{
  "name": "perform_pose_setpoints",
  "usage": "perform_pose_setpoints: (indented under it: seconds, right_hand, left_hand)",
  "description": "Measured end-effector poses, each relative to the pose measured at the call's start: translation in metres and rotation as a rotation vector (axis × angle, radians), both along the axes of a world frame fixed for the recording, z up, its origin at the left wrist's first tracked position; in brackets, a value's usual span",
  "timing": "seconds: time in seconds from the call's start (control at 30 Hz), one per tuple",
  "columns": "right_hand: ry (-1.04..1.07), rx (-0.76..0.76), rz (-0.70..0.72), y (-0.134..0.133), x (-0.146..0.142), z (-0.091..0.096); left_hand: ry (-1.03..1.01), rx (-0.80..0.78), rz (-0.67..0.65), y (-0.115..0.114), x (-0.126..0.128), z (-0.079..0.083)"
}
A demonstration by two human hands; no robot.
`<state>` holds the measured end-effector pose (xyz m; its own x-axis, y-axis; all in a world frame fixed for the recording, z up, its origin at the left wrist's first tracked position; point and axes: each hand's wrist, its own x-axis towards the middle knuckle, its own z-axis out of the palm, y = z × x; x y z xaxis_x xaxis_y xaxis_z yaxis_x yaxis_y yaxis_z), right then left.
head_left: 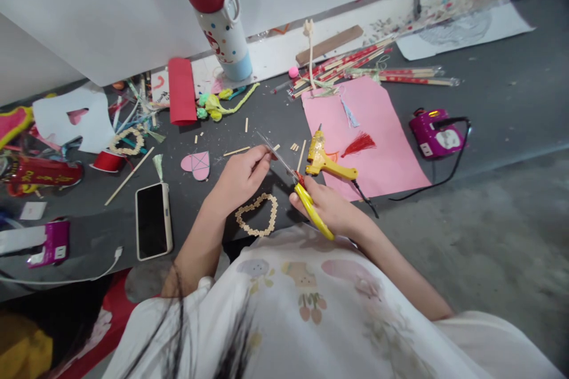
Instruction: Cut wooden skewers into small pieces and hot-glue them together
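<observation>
My right hand [329, 204] grips a pair of yellow-handled scissors [311, 210], with the blades pointing up and left. At the blade tips, my left hand [237, 177] is closed in a pinch; whatever lies between the fingertips is too small to make out. A short pale stick piece [276, 147] shows right beside those fingertips. Below, near my body, a heart-shaped frame of small wooden pieces [274, 213] lies on the table. To the right of the scissors rests a yellow glue gun [317, 151], partly on a pink sheet [386, 154]. A pink heart with crossed lines [195, 164] lies left of my left hand.
A water bottle [231, 41] stands at the back by the white panel. Left are a phone [152, 222], a red envelope [182, 92] and a white mask [93, 115]. Bundled sticks [342, 65] lie at the back. A purple power box [438, 133] with a cable sits right.
</observation>
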<state>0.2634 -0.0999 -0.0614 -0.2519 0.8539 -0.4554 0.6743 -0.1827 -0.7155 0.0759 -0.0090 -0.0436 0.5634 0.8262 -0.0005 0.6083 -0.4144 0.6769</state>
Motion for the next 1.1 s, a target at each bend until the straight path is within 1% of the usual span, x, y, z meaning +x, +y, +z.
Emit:
perform_pose_setpoints:
  seconds: [0.4, 0.63, 0.93, 1.1]
  right_hand:
    - [-0.056, 0.004, 0.012, 0.0004, -0.0033, 0.0035]
    - [-0.059, -0.003, 0.019, 0.0024, -0.0028, 0.0033]
    - [-0.066, -0.003, 0.009, 0.0022, -0.0030, 0.0045]
    - [-0.074, -0.010, -0.025, 0.0044, -0.0057, 0.0064]
  left_hand:
    - [0.023, 0.040, 0.006, 0.0003, -0.0037, -0.0013]
    - [0.029, 0.030, 0.007, 0.0005, -0.0044, -0.0012]
    - [0.033, 0.032, 0.022, -0.0002, -0.0046, -0.0023]
    - [0.044, 0.060, 0.021, 0.0004, -0.0039, -0.0034]
